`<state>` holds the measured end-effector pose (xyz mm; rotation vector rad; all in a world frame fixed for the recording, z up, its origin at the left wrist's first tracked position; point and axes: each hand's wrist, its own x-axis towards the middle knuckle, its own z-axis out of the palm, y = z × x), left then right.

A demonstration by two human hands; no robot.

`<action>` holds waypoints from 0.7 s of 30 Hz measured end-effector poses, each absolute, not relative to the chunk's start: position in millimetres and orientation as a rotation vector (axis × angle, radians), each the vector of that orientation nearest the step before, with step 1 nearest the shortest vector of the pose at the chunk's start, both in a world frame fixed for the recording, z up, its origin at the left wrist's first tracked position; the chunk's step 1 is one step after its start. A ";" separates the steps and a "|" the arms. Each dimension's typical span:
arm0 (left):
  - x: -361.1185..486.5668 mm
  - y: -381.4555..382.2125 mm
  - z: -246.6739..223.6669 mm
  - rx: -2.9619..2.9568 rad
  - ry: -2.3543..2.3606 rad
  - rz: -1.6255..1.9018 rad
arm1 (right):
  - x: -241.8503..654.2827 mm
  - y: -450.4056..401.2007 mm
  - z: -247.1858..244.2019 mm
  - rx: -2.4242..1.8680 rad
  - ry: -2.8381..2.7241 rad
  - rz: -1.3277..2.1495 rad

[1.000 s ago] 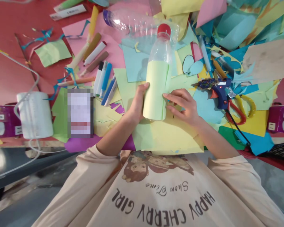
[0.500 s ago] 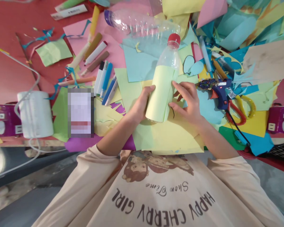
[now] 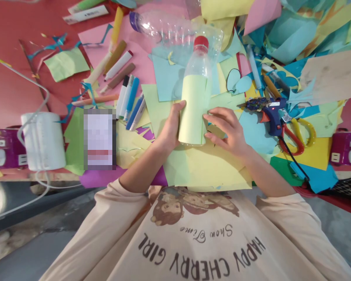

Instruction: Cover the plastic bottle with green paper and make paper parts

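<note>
A clear plastic bottle (image 3: 196,64) with a red cap stands slightly tilted in front of me, pale green paper (image 3: 193,105) wrapped around its body. My left hand (image 3: 173,127) grips the bottle from the left, thumb along the paper and the other fingers hidden behind. On the other side, my right hand (image 3: 226,127) holds its thumb and index fingertips against the paper near its overlapping edge, the fingers curved and a little apart. Yellow paper sheets (image 3: 216,168) lie beneath both hands.
A glue gun (image 3: 270,111) and scissors (image 3: 298,136) lie right, its cord running to the table edge. Several markers (image 3: 131,97), a blurred phone-like screen (image 3: 100,138) and a white cylinder (image 3: 43,140) are left. Another bottle (image 3: 175,29) lies behind, among paper scraps.
The wrapped bottle has shifted left and become more upright, turning slightly. My right hand has followed it left and a little down; my left hand has moved slightly.
</note>
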<state>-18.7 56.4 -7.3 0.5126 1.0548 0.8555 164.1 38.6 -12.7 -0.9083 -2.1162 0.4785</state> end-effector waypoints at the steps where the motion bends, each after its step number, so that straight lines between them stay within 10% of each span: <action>1: -19.2 56.8 -5.7 0.499 1.035 0.876 | 163.7 38.0 -10.7 -0.870 -2.116 0.503; 21: -13.4 55.6 -14.2 0.574 1.015 1.089 | 154.6 37.1 -8.4 -1.006 -1.381 1.604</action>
